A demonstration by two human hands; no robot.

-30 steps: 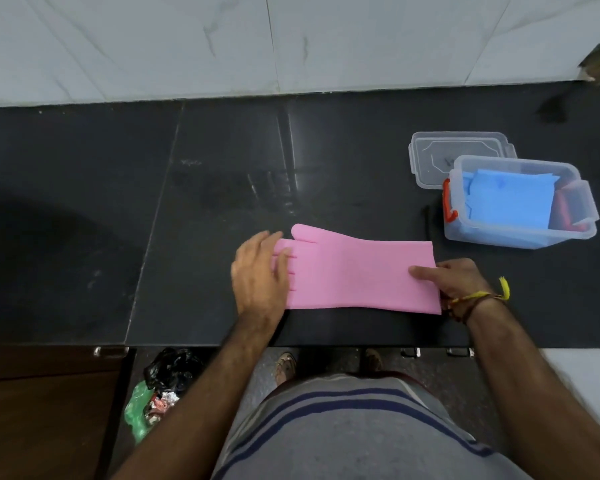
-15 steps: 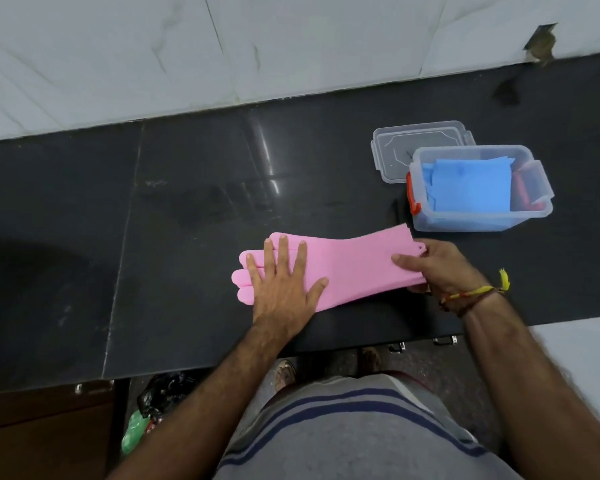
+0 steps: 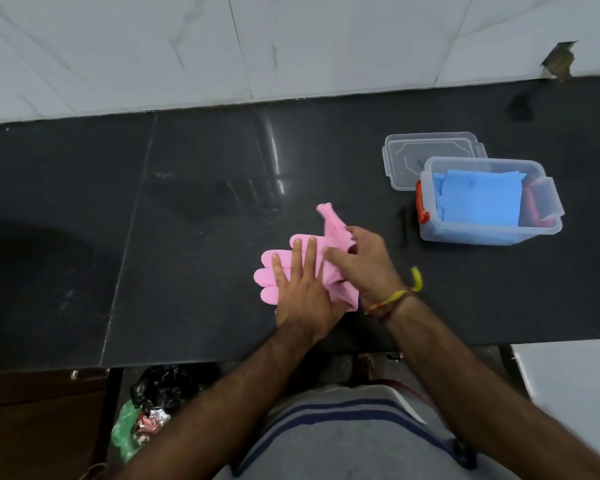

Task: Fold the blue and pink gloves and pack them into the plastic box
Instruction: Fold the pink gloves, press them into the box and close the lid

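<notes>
A pink glove [image 3: 274,271] lies on the black counter [image 3: 187,237], fingers pointing left. My left hand [image 3: 302,289] lies flat on its finger end, fingers spread, pinning it down. My right hand [image 3: 364,261] grips the cuff end, which is lifted and bent over toward the fingers, with a pink corner sticking up behind my hand. At the right stands the clear plastic box [image 3: 537,233] with a folded blue glove [image 3: 482,199] inside and something red beside it.
The box's clear lid [image 3: 406,157] lies on the counter behind the box. A white tiled wall [image 3: 291,46] runs behind the counter. Below the front edge are a black bag [image 3: 163,386] and green wrappers on the floor.
My right hand has lifted the glove's cuff end off the counter and carried it left over the glove. My left hand stayed pressed on the fingers. The view shifted slightly.
</notes>
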